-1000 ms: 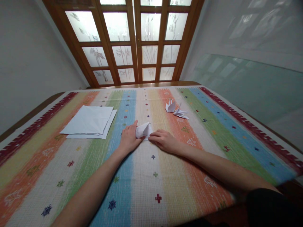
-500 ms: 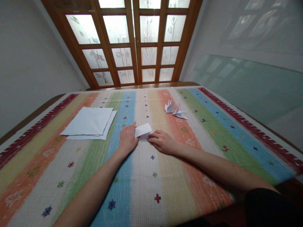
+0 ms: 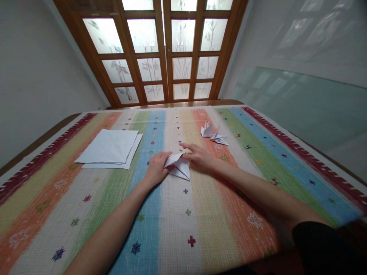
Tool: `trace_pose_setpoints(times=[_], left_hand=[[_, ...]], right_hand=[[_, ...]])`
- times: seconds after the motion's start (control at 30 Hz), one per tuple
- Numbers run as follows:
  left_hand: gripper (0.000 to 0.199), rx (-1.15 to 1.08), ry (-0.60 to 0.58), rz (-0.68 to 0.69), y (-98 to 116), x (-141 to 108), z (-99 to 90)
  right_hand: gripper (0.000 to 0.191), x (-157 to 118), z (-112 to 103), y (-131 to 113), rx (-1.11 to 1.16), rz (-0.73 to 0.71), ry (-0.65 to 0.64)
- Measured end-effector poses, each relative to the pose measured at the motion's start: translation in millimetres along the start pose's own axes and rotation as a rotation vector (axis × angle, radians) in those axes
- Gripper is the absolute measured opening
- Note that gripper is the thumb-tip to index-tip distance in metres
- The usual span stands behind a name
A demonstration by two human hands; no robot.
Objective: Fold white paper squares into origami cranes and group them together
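Observation:
A small piece of folded white paper (image 3: 180, 167) lies on the striped cloth in front of me, with one flap raised and a pointed lower part lying toward me. My left hand (image 3: 156, 168) is closed on its left side, and the thumb is partly hidden behind the paper. At the upper right of the paper, my right hand (image 3: 199, 157) has its index finger stretched out and apart from the others. Its lower fingers touch or nearly touch the tip of the flap; the exact contact is unclear.
A stack of white paper sheets (image 3: 107, 147) lies to the left. Two folded paper cranes, one upright (image 3: 206, 131) and one beside it (image 3: 219, 139), rest at the right back. The striped tablecloth (image 3: 172, 229) covers the table, and glazed wooden doors (image 3: 168, 68) stand beyond.
The raised flap has tilted and a pointed lower part of the paper now shows below it. My right hand has moved up and its index finger has stretched out.

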State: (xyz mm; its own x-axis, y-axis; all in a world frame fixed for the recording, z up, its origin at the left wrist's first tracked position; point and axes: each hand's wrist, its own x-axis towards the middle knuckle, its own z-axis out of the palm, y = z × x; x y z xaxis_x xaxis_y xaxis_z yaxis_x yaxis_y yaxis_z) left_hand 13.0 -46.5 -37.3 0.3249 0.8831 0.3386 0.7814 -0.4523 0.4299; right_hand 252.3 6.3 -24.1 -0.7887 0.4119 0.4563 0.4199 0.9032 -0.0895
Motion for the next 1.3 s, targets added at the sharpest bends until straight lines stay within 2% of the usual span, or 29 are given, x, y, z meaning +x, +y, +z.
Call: trace_pose_setpoints(times=[0.13,0.23,0.3,0.37,0.43,0.53,0.6,0.73,0.9,1.13,1.3], left_hand=[[0.059,-0.094,0.065,0.036,-2.9,-0.5,1.0],[0.066,-0.066,0.199,0.046,-2.3,-2.1,-1.4],[0.054,-0.049,0.288,0.046,0.1,-3.9,-4.7],[0.035,-0.051,0.32,0.063,3.7,-6.0,-8.3],[0.022,-0.078,0.249,0.129,7.2,-7.6,-10.9],[0.02,-0.083,0.065,0.251,10.5,-8.0,-10.8],[0.019,-0.016,0.004,0.282,10.9,-7.3,-8.8],[0.016,0.132,-0.026,0.306,9.0,-6.0,-4.7],[0.02,0.156,-0.033,0.291,8.0,-5.2,-2.3],[0.02,0.165,-0.068,0.22,11.2,-3.3,-2.7],[0.027,0.179,-0.115,0.109,13.5,-0.4,-2.8]], right_hand=[[0.014,11.2,3.4,2.8,-0.12,-0.16,-0.124],[0.023,10.5,1.7,-3.8,-0.236,-0.186,-0.142],[0.026,7.0,-1.7,-13.0,-0.31,-0.149,-0.125],[0.026,3.5,-5.7,-24.4,-0.377,-0.065,-0.126],[0.025,1.7,-9.1,-35.5,-0.418,0.044,-0.151],[0.023,2.9,-12.4,-48.1,-0.426,0.164,-0.23],[0.022,5.2,-14.0,-53.5,-0.428,0.196,-0.303],[0.021,9.6,-19.0,-60.8,-0.461,0.231,-0.424],[0.02,14.3,-30.0,-64.5,-0.472,0.235,-0.508],[0.015,25.1,-47.1,-43.4,-0.476,0.246,-0.438],[0.016,36.6,-46.3,-33.0,-0.468,0.26,-0.389]])
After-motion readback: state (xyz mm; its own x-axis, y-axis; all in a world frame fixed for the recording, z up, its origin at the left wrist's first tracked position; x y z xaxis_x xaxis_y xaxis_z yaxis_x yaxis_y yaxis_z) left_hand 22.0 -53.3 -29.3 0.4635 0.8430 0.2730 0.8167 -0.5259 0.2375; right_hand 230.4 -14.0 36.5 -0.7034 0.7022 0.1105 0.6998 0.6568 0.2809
